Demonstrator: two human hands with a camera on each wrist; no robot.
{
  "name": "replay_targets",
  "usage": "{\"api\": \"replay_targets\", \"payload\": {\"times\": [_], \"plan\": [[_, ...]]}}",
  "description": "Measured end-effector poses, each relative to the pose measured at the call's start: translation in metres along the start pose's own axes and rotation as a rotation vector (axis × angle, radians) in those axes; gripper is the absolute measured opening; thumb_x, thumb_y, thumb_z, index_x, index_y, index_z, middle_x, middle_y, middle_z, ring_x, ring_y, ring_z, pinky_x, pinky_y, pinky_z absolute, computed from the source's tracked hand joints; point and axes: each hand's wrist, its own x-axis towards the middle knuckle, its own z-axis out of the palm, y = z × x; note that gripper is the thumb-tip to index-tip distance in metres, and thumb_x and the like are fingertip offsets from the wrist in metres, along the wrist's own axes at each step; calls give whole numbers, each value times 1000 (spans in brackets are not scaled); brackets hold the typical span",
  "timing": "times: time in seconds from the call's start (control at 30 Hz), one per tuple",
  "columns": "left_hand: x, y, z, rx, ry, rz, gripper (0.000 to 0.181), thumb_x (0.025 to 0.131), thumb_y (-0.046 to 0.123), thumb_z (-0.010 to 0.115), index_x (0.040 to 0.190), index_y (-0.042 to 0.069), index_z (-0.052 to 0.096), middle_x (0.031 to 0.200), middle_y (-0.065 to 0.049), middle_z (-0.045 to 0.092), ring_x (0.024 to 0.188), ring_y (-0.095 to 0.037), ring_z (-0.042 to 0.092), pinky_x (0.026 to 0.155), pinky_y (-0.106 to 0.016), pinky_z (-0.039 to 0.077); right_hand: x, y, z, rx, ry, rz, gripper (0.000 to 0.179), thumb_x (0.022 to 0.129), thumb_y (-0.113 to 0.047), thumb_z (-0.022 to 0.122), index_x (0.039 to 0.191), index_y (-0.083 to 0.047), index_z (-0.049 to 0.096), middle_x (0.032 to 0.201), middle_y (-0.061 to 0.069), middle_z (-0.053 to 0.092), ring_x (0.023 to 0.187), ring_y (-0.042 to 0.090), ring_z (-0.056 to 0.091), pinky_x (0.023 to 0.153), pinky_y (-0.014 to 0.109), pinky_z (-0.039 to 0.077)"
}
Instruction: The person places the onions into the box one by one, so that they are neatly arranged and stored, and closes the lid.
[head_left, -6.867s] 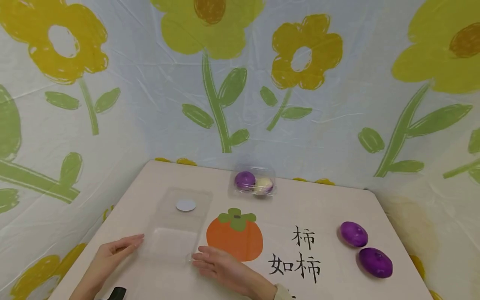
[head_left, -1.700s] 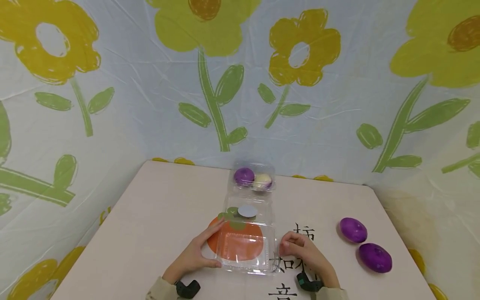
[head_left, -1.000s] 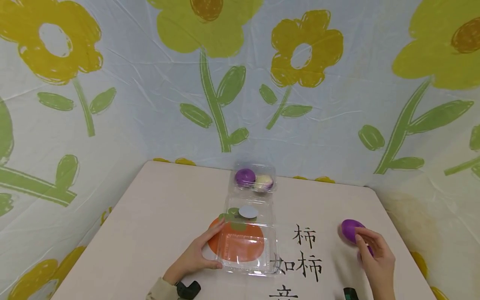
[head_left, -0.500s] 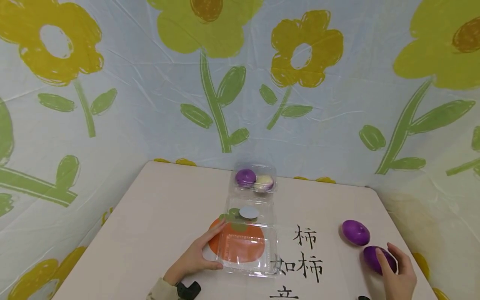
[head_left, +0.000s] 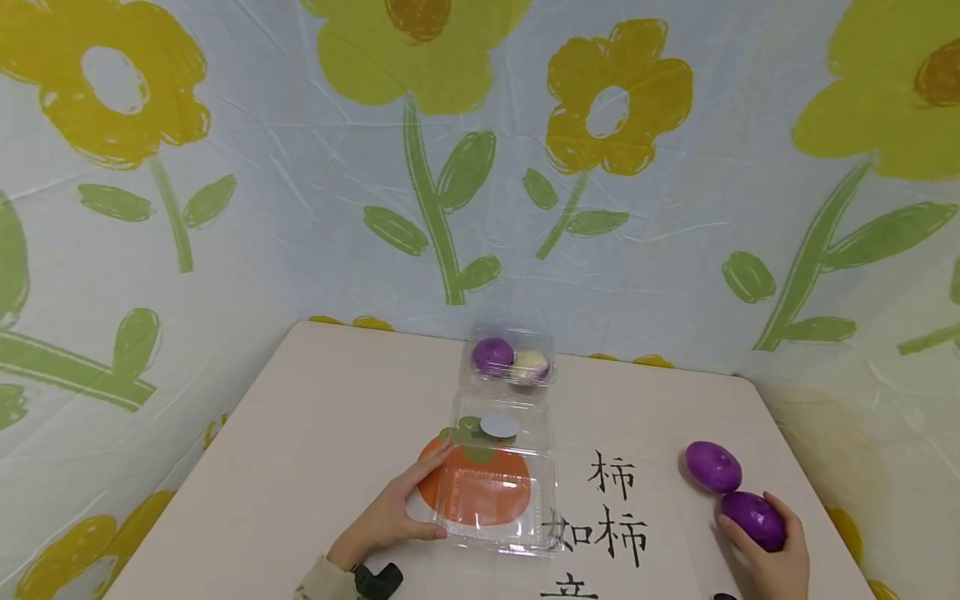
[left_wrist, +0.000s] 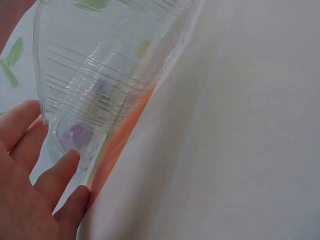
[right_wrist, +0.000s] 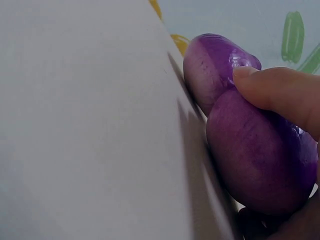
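Observation:
A clear plastic clamshell box [head_left: 491, 533] lies unfolded over the printed persimmon, its lid with a pale oval label [head_left: 499, 425] on the far side. My left hand [head_left: 393, 508] rests along the box's left side, thumb and fingers spread; in the left wrist view fingertips [left_wrist: 32, 110] meet the plastic edge. My right hand [head_left: 780, 546] grips a glossy purple onion-like vegetable [head_left: 752, 518], thumb on its left and fingers on its far right. A second purple onion-like vegetable [head_left: 712, 467] lies just behind it; both show in the right wrist view, close together.
At the table's back edge another clear plastic box [head_left: 551, 350] holds a purple vegetable [head_left: 492, 356] and a cream-and-purple one [head_left: 530, 367]. The pale tabletop [head_left: 330, 400] bears a persimmon [head_left: 431, 492] and black characters [head_left: 626, 533]. Flower-printed cloth [head_left: 300, 208] surrounds the table.
The nearer clamshell box has moved from the left to the middle. My right hand has left its side, gone right and taken hold of the nearer purple vegetable. My left hand stays at the box.

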Motion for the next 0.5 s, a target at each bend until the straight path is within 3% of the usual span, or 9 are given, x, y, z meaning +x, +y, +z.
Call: {"api": "replay_targets", "payload": {"times": [0.23,0.5], "plan": [[-1,1,0,9,-8,-20,101,76,19,87,158,14,27,165,-2,18,151,-24,15,116,-55,24,-2,-2,1,16,-9,9,84,87,-26,78,156,-33,31,159,11,29,141,17,28,119,32,19],[0,-5,2,7,2,0,103,74,20,89,158,16,28,165,-2,20,151,-26,17,117,-47,24,0,-4,-2,2,3,4,82,86,-26,79,155,-30,34,156,10,32,140,19,29,119,33,20]]}}
